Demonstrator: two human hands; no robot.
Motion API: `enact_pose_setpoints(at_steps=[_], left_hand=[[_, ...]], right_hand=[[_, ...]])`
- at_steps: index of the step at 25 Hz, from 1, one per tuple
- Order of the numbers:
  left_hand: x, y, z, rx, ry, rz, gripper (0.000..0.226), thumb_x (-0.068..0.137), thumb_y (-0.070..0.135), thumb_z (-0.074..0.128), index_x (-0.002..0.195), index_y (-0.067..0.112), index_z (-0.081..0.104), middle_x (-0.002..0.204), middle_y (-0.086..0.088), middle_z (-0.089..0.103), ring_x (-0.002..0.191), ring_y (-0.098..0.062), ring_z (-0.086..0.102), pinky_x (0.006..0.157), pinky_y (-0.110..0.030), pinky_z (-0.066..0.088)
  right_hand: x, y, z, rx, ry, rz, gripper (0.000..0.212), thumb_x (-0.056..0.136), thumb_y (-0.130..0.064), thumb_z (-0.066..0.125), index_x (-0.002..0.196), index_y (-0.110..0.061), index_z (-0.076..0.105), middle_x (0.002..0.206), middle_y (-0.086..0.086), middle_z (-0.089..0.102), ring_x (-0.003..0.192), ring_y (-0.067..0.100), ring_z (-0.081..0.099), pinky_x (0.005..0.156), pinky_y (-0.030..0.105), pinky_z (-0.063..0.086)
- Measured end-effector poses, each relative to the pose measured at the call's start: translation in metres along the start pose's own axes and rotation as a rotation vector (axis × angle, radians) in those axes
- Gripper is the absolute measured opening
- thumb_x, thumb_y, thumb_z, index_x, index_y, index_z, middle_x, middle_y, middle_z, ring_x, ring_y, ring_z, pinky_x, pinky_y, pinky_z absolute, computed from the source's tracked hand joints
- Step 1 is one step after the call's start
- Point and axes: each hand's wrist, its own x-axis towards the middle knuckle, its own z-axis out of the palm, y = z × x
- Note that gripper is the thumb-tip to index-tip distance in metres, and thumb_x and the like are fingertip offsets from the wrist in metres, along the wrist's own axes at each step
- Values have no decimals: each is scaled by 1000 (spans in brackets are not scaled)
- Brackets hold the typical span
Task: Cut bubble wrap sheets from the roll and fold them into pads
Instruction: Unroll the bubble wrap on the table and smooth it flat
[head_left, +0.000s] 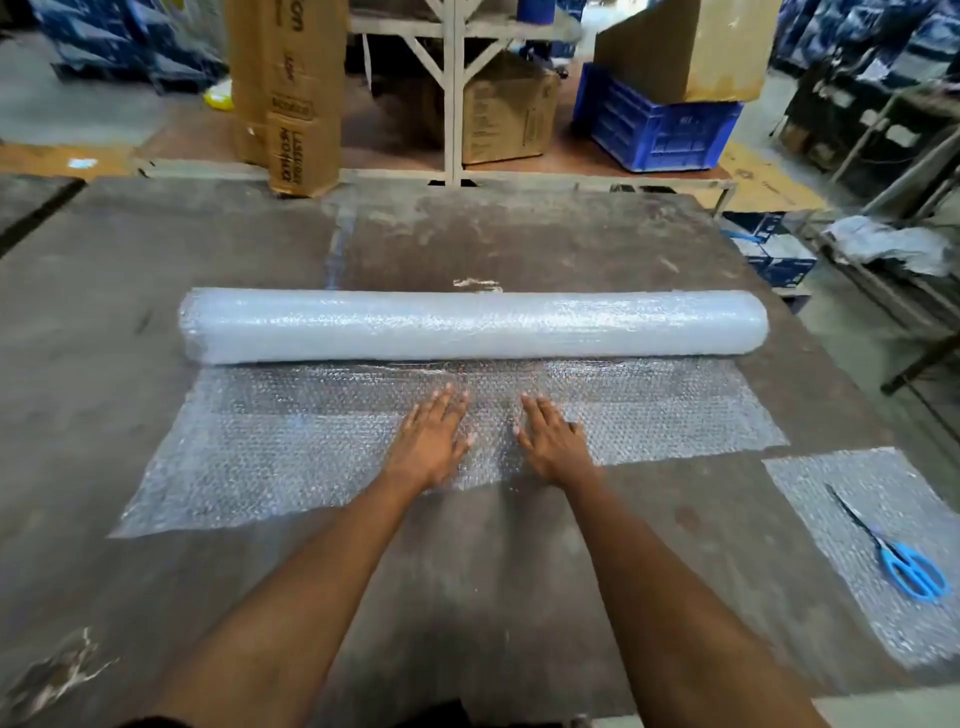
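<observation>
The bubble wrap roll lies across the middle of the tabletop, parallel to its far edge. The unrolled sheet extends from the roll toward the near edge, flat on the surface, longer on the left side than on the right. The left hand and the right hand rest palm-down on the sheet, close together near its centre, fingers straight and pointing toward the roll; neither grips anything. A separate bubble wrap piece lies by the right edge, with blue-handled scissors resting on it
</observation>
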Motion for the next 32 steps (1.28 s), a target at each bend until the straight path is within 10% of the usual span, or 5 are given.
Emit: enact_pose_setpoints(at_steps=[14,32], left_hand=[[-78,-33,34,2,-193,-8,72,105,68,10,163,38,-23,170,8,-31,157,-19,-26,123,-53,-21],[-221,-17,55,101,-206,5,86,90,79,-2,165,40,-16,172,12,-23,161,-14,-13,129,-52,-4]], right_hand=[[-56,2,28,-79,-87,-2,68,110,-55,38,170,-31,16,179,4,7,165,25,7,126,52,19],[-200,14,31,-43,-65,-145,64,113,-49,33,170,-28,14,179,5,8,162,30,19,123,55,27]])
